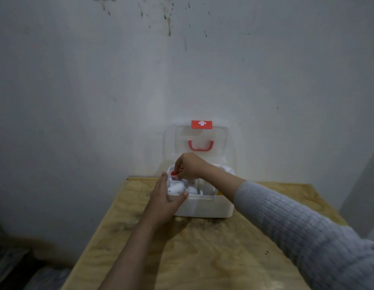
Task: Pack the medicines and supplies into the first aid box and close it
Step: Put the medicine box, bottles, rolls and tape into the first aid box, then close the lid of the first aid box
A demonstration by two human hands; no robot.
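Note:
A white first aid box point(207, 206) stands open at the far side of the wooden table, against the wall. Its clear lid point(199, 141) is upright, with a red handle and a red cross latch. My left hand point(167, 197) grips the box's front left corner, thumb over the rim. My right hand point(188, 166) reaches over the back left compartment and holds a small red-capped item point(174, 174) there. White supplies point(177, 188) lie in the front left compartment; other white items fill the middle sections.
The plywood table point(202, 248) has stained bare surface in front of the box. A grey marked wall rises right behind the box. The table's left edge drops to a dark floor area.

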